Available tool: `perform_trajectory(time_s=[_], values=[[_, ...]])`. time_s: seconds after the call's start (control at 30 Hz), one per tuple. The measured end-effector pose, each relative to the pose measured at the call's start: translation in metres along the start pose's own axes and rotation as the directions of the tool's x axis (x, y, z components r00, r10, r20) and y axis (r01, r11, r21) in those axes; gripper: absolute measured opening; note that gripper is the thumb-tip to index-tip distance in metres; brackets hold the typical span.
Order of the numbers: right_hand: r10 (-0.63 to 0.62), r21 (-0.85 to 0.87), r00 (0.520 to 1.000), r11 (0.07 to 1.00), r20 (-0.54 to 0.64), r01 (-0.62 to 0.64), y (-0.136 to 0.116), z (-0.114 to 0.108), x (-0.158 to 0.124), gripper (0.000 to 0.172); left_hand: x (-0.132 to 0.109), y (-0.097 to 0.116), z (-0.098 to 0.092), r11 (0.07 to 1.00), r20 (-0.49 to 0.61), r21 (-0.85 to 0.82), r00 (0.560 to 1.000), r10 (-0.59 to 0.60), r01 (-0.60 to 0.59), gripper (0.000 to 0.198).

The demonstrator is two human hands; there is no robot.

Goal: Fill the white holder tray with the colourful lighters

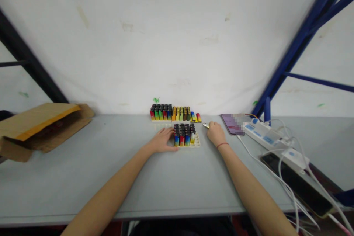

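A pale tray [197,143] stands mid-table, with rows of upright lighters [181,139], black-topped with blue, red and multicoloured bodies. Several slots at its right end show bare. My left hand [162,140] clasps the tray's left side, thumb along the front corner and fingers toward the back. To the right of the tray, my right hand [215,133] is closed, low over the table, around a small lighter [206,125] whose shiny end pokes out leftward. Most of that lighter is hidden by the fingers.
Against the wall stand a block of black-topped lighters [160,112], a yellow-topped group [181,113] and two loose lighters [195,117]. A phone [231,123], power strip [276,143], white cables and dark phone [297,182] lie right. An opened cardboard package [47,125] sits left.
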State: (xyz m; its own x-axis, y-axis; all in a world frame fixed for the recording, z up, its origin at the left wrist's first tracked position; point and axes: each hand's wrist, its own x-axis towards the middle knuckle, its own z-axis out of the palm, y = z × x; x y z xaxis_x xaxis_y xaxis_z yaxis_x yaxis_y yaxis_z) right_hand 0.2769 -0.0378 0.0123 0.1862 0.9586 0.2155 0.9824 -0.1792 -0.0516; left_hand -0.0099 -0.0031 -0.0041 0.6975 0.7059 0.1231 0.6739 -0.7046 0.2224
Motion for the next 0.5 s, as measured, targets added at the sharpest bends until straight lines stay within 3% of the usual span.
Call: perform_trajectory(time_s=[0.13,0.27,0.4,0.5], values=[[-0.047,0.004,0.997,0.999,0.063,0.047,0.0028,-0.0031,-0.0021,0.028,-0.0001,0.0003,-0.0003,1.000,-0.003,-0.010,1.000,0.002,-0.002,0.090],[-0.063,0.055,0.997,0.997,0.042,0.060,0.0035,-0.0049,-0.0021,0.025,-0.0002,-0.0007,0.0008,1.000,-0.010,-0.019,1.000,0.003,-0.004,0.091],[-0.046,0.245,0.999,0.969,0.004,0.044,0.0015,-0.0043,-0.0019,0.025,-0.0004,-0.0015,0.0013,1.000,-0.012,-0.012,1.000,0.007,-0.007,0.090],[-0.053,0.435,0.995,0.897,-0.082,0.084,-0.0004,0.0000,-0.0023,0.026,-0.0004,-0.0018,0.0012,1.000,-0.012,-0.006,1.000,0.009,-0.009,0.090]])
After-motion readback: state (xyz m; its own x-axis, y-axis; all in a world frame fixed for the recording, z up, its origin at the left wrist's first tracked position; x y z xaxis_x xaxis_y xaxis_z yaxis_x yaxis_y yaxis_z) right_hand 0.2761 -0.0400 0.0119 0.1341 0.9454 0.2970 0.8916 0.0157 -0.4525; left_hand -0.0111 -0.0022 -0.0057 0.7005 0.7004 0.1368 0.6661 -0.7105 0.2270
